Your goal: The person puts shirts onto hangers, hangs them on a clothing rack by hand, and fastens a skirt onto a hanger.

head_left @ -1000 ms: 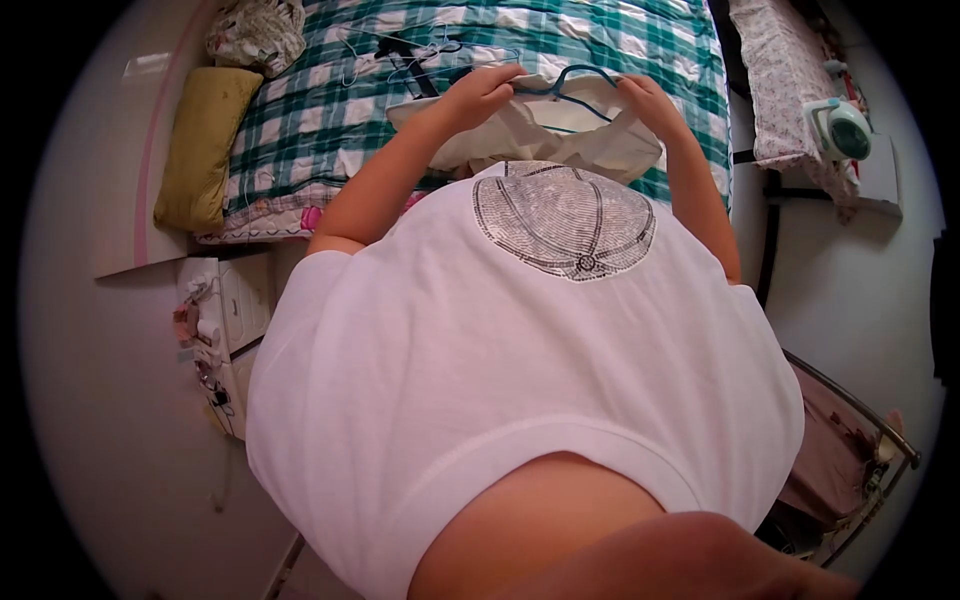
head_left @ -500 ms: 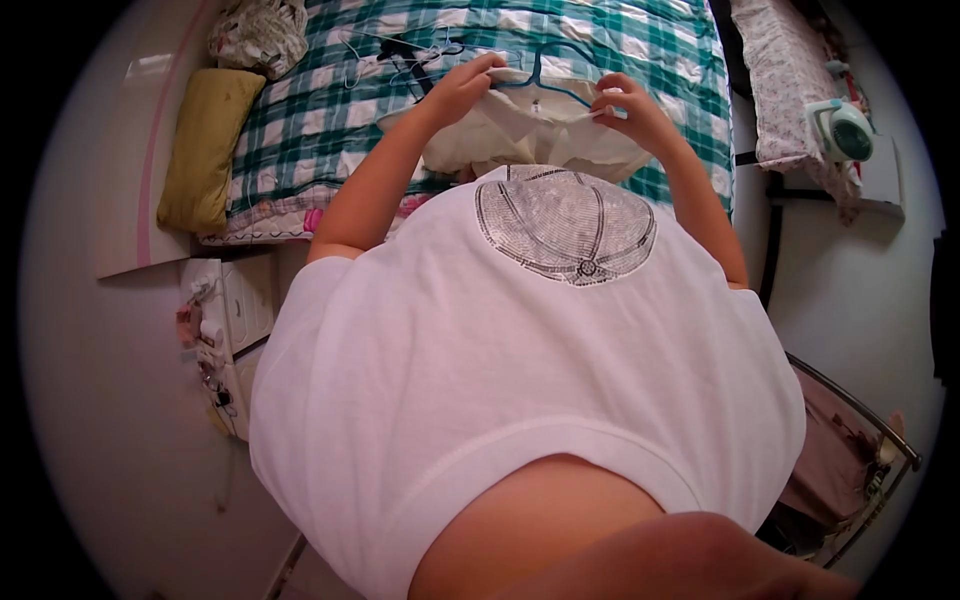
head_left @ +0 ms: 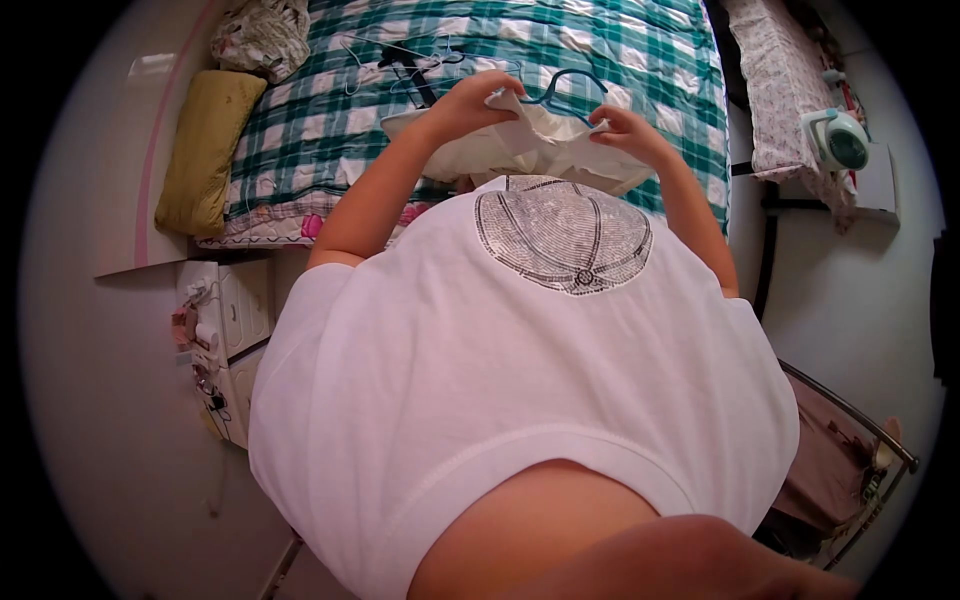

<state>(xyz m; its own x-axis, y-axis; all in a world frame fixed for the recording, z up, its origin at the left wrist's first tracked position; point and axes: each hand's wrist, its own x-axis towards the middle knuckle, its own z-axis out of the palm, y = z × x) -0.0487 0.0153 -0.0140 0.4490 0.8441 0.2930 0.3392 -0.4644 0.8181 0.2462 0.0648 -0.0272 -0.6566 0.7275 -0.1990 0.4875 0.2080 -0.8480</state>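
Note:
A cream-coloured shirt [head_left: 560,158] is spread over the near side of the bed in front of my chest. My left hand [head_left: 480,104] is closed on one side of its collar, lifting the fabric edge. On the other side, my right hand [head_left: 628,134] pinches the collar edge between thumb and fingers. A blue hanger [head_left: 578,73] sits at the shirt's neck, its hook pointing away from me; the collar and my hands hide most of its arms.
On the green-and-white checked quilt [head_left: 640,40] lie more hangers [head_left: 400,55], left of my hands. A mustard pillow [head_left: 208,150] and a bundled cloth [head_left: 262,38] rest at the bed's left edge. A small fan [head_left: 842,142] stands at right.
Both hands have lifted and folded the collar edges up around the hanger. My right hand has come slightly nearer to me, and the hanger has shifted a little right.

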